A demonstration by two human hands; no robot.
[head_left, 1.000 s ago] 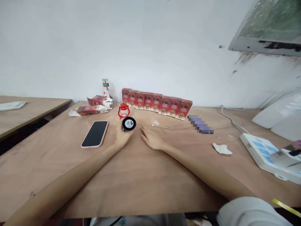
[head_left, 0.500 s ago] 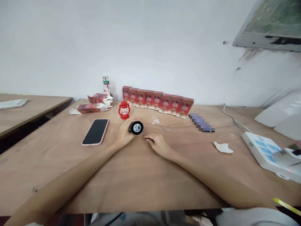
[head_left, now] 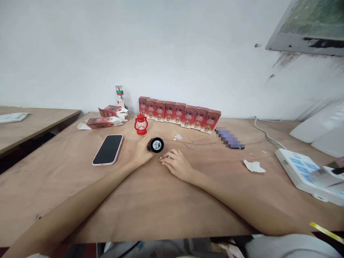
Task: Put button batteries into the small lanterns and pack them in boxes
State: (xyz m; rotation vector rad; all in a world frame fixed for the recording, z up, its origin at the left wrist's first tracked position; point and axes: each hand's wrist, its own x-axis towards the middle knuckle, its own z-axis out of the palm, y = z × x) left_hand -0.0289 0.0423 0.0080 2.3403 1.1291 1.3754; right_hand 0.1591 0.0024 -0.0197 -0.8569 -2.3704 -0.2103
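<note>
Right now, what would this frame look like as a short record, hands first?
left hand: grips round black item
right hand: just right of that item; what it holds, if anything, is unclear
lantern: red, upright, beyond the left hand
phone: flat, left of the left hand, screen dark
red boxes: eight, standing in a row at the back

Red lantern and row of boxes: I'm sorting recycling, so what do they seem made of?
Red lantern: probably glossy plastic, from its bright, smooth surface; the clear middle may be plastic or glass.
Row of boxes: likely matte card, from the flat printed faces.
</note>
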